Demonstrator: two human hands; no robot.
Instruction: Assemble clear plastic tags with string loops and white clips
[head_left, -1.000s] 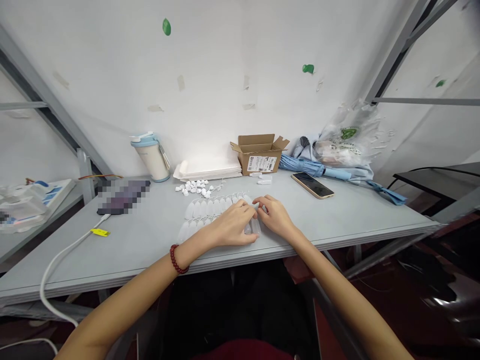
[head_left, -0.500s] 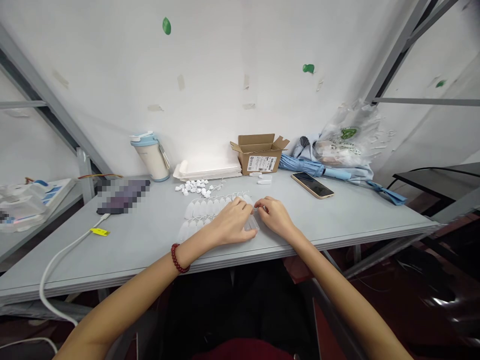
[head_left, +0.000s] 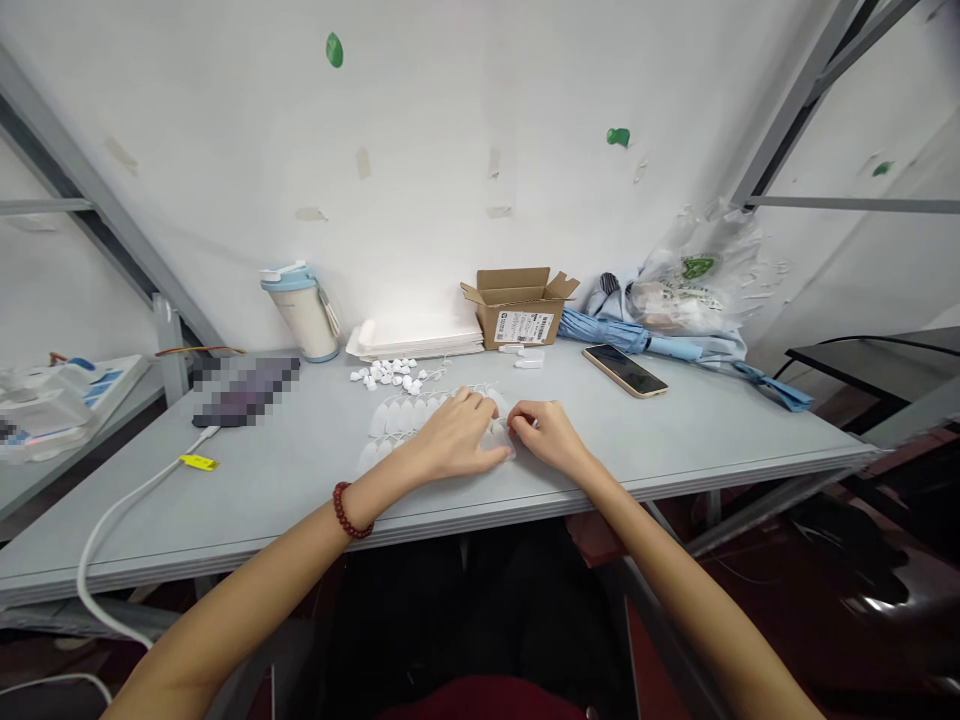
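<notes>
My left hand [head_left: 459,437] is curled low over the tabletop, its thumb along a small clear plastic piece [head_left: 498,440] that its fingers partly hide. Right beside it, my right hand [head_left: 550,436] has thumb and forefinger pinched together at the piece's right side; what lies in the pinch is too small to make out. Left of the hands, translucent rounded pieces with thin strings [head_left: 386,418] lie in two rows, the nearer one partly under my left forearm. Behind those rows is a loose pile of small white caps [head_left: 390,373].
At the back stand a cream and blue tumbler [head_left: 306,310], a stack of white envelopes [head_left: 416,338] and an open cardboard box [head_left: 519,308]. Small clear pieces [head_left: 529,358] lie before the box. To the right are a phone [head_left: 625,370], a folded blue umbrella [head_left: 675,346] and a plastic bag [head_left: 694,280].
My left hand has shifted slightly left and up, and its thumb now lies straighter. My right fingers have closed into a tighter pinch. The clear piece between the hands is more covered.
</notes>
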